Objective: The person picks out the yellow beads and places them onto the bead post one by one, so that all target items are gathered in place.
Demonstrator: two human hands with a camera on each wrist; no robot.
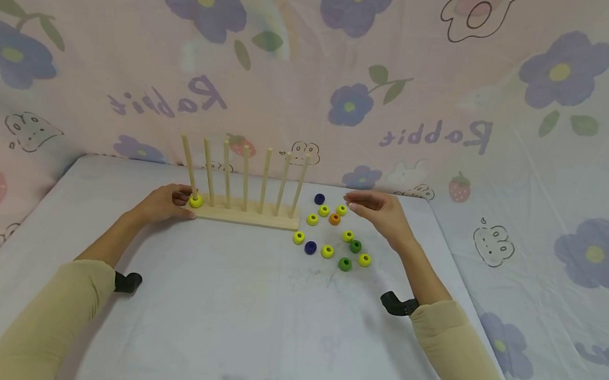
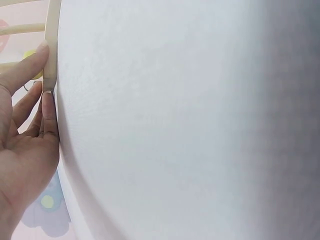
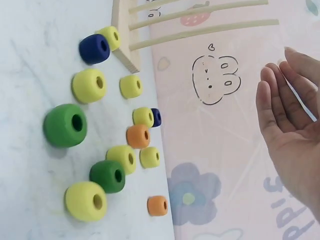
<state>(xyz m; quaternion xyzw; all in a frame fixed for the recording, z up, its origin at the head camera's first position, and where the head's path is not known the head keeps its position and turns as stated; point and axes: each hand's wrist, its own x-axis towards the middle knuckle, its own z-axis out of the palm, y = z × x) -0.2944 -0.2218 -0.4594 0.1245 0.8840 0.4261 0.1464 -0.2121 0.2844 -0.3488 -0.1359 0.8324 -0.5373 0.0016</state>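
My left hand (image 1: 163, 206) grips the left end of a wooden peg rack (image 1: 245, 216), its thumb along the front edge of the base. A yellow bead (image 1: 195, 201) sits at the bottom of the leftmost peg, right beside these fingers. My right hand (image 1: 383, 217) is held above the table's right side with nothing in it, fingers loosely bent. Below and left of it lie loose beads: several yellow ones (image 1: 327, 251), two green (image 1: 344, 264), two dark blue (image 1: 310, 248) and an orange one (image 1: 334, 219). The right wrist view shows a second orange bead (image 3: 158, 205).
The rack's other upright pegs (image 1: 245, 177) are bare. A white cloth (image 1: 213, 312) covers the table. Behind it hangs a curtain (image 1: 290, 84) printed with flowers and rabbits. Black wrist mounts (image 1: 399, 304) stick out by both sleeves.
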